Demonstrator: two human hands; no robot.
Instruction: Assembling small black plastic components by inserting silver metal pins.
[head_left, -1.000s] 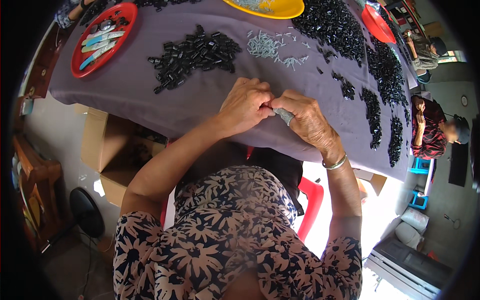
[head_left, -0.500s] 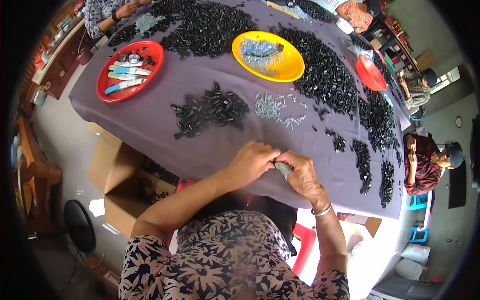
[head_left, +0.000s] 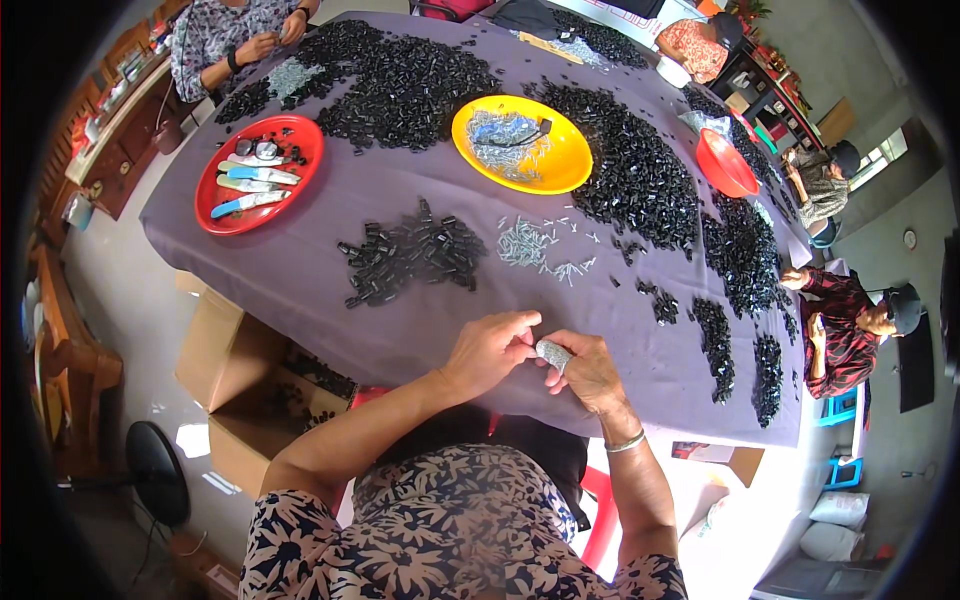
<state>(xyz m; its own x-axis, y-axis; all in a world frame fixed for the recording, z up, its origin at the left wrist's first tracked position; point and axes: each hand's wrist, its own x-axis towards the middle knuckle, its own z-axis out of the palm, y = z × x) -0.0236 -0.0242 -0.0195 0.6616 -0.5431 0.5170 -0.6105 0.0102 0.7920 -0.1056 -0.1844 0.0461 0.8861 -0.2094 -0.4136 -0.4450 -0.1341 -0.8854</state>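
Note:
Over the near edge of the cloth, my left hand (head_left: 488, 352) and my right hand (head_left: 588, 372) meet fingertip to fingertip. My left thumb and forefinger are closed in a pinch; whatever is between them is too small to make out. Grey wrapping (head_left: 553, 355) covers my right thumb, which presses toward its curled fingers, and their content is hidden. Just beyond my hands lie a pile of small black plastic parts (head_left: 415, 255) and, to its right, a scatter of small silvery metal pins (head_left: 530, 245).
A red plate (head_left: 213, 215) with several knives stands at the left, a yellow plate (head_left: 575, 178) of metal pins farther back. Large heaps of black parts (head_left: 640, 180) spread across the purple cloth (head_left: 340, 345). Below the left edge is a cardboard box (head_left: 225, 350). Co-workers sit around the table.
My hands have drawn slightly apart and turned, and the left forefinger is now raised. The whole view has shifted a little. At the right, a co-worker's hand has moved onto the table edge.

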